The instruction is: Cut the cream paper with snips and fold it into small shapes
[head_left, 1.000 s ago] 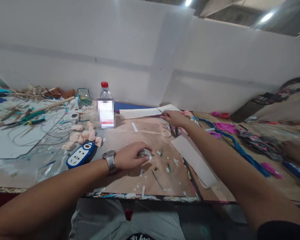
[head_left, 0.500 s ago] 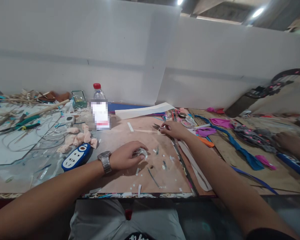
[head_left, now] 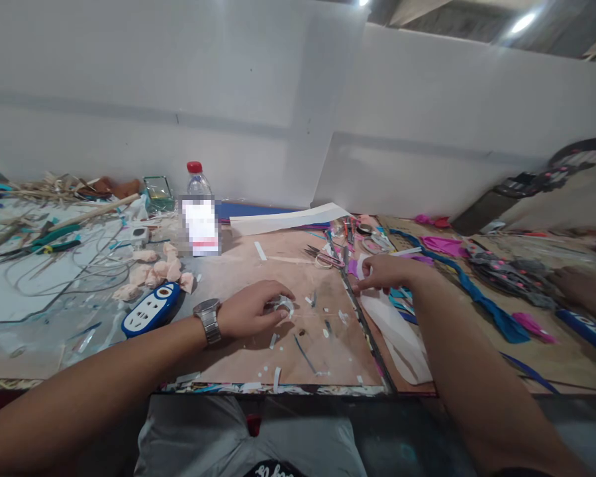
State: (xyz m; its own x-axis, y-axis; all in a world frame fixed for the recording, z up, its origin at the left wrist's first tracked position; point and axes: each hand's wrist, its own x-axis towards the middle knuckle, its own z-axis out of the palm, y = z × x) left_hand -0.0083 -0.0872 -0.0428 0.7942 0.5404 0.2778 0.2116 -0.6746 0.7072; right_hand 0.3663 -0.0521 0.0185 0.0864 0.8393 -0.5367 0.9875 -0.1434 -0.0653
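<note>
The right hand [head_left: 391, 271] has just let go of the scissors [head_left: 326, 257], which it was carrying a moment ago; they now lie on the table [head_left: 298, 361], right of the frame's centre, blades towards the left. The hand has moved on to the upper end of the white sheet [head_left: 400, 341], which slopes down towards the lower right, partly beside the forearm. Its thumb and fingers are drawn close together there — whether they have actually closed on the sheet I cannot tell.

The left hand [head_left: 251, 310] has barely shifted: near the middle of the frame, it curls around the clear roll [head_left: 284, 306], thumb and fingers narrow about it.

The white strip [head_left: 288, 218] remains at the back, upper middle, out of reach of both hands' fingers. So cutting looks to be paused, I judge — the scissors are free, and attention seems to sit with the sheet and the roll.
</note>
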